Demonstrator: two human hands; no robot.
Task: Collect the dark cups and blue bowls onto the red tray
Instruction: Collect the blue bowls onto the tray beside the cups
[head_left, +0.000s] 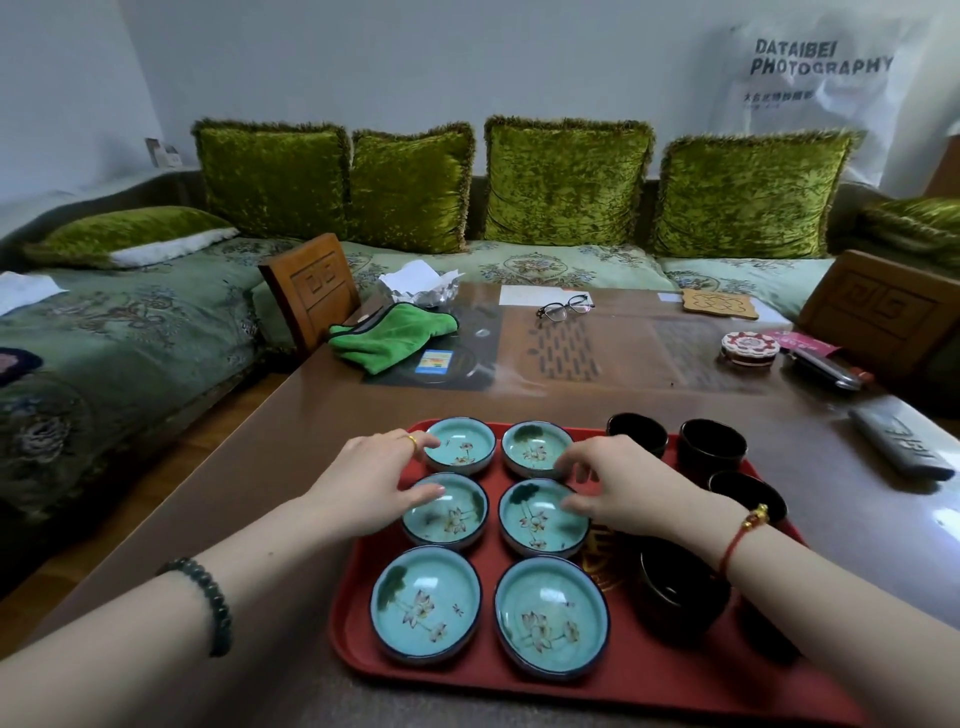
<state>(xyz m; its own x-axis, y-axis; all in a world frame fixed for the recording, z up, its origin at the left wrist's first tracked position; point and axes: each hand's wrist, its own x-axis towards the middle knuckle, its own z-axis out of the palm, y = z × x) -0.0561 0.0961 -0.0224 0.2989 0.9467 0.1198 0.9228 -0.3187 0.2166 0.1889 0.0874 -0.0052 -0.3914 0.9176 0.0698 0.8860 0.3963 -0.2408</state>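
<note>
Six blue bowls (543, 511) and the dark cups (711, 446) crowd my red tray (483, 670); left hand (371, 488) and right hand (623, 488) hover, fingers loosely spread, gripping nothing. A careless nudge could chip touching rims

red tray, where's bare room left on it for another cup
The red plastic tray has a bare strip along its near edge, in front of the nearest dark glazed cup. The left side is crowded: six turquoise lotus-painted bowls sit packed in pairs.

6 blue bowls (524, 530) on red tray (623, 675)
</note>
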